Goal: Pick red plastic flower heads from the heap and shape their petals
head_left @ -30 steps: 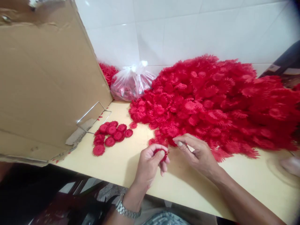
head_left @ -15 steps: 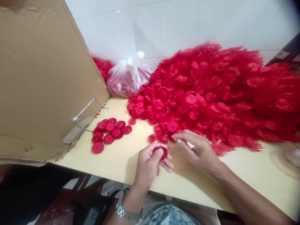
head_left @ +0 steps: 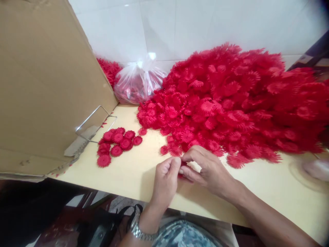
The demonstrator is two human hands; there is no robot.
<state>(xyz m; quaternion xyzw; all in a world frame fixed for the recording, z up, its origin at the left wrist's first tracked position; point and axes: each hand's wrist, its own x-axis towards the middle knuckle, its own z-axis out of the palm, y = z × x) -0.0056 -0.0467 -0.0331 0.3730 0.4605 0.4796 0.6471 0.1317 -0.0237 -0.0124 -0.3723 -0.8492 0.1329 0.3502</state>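
Note:
My left hand (head_left: 166, 181) is closed on a red toothed disc (head_left: 182, 175), its thumb and fingers pinching the near side. From the right, my right hand (head_left: 205, 169) meets it, thumb and forefinger pinched on the same disc, which is mostly hidden between the fingers. Just beyond both hands spreads a large heap of red flower-shaped pieces (head_left: 218, 99). On the left, a small cluster of dark red toothed discs (head_left: 117, 139) lies on the pale yellow table (head_left: 123, 171).
A tall cardboard sheet (head_left: 48, 85) stands at the left, with a bent wire frame (head_left: 88, 118) beside it. A tied plastic bag (head_left: 138, 84) of red pieces rests against the tiled wall. Another person's blurred hand (head_left: 317, 168) appears at the right edge.
My right hand has moved left and now touches the disc in my left hand. My left hand has turned, hiding most of the disc. The view has shifted slightly.

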